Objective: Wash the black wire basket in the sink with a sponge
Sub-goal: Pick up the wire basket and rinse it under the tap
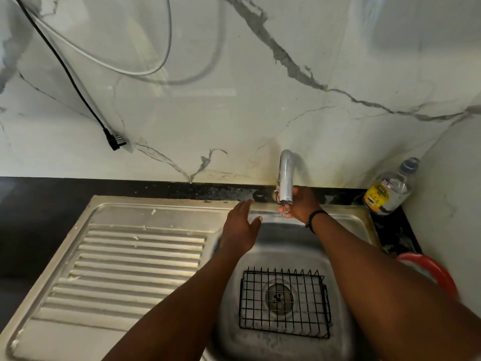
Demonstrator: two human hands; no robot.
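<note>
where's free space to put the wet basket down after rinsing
The ribbed drainboard left of the sink bowl is bare. The right corner is crowded: a bottle and a red ring. Both hands fill the space by the tap.

Right fingers (pixel 285 213) hidden behind faucet (pixel 285 175)

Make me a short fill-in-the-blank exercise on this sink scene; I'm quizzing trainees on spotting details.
1. The black wire basket lies in the sink bowl, right over the ____.
2. The right hand reaches up to the ____ at the back of the sink.
3. The left hand hovers with fingers ____, holding nothing.
4. A clear bottle stands in the corner to the ____ of the sink.

Missing words: drain; tap; open; right
</note>
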